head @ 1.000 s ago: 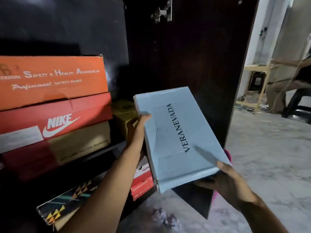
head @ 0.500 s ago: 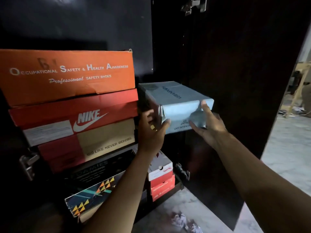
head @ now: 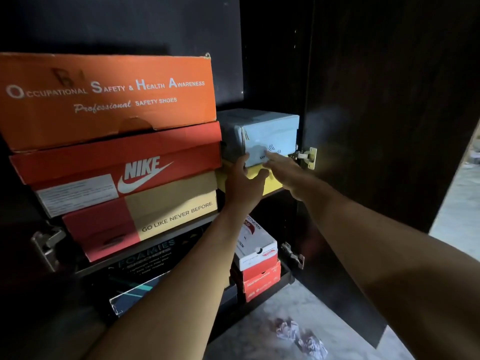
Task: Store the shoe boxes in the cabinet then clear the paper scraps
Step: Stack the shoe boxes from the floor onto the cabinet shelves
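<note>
- Atop the yellow box [head: 242, 178], the pale blue shoe box [head: 270, 131] sits nearly home in the cabinet [head: 389, 100].
- Left hand [head: 242, 181] and right hand [head: 284, 170], fingers extended, press its front, likely seating it deeper.
- Paper scraps [head: 301, 336] wait on the floor.

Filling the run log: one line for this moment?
blue box on yellow box, upper shelf | left hand, right hand at its front | paper scraps on floor
</note>
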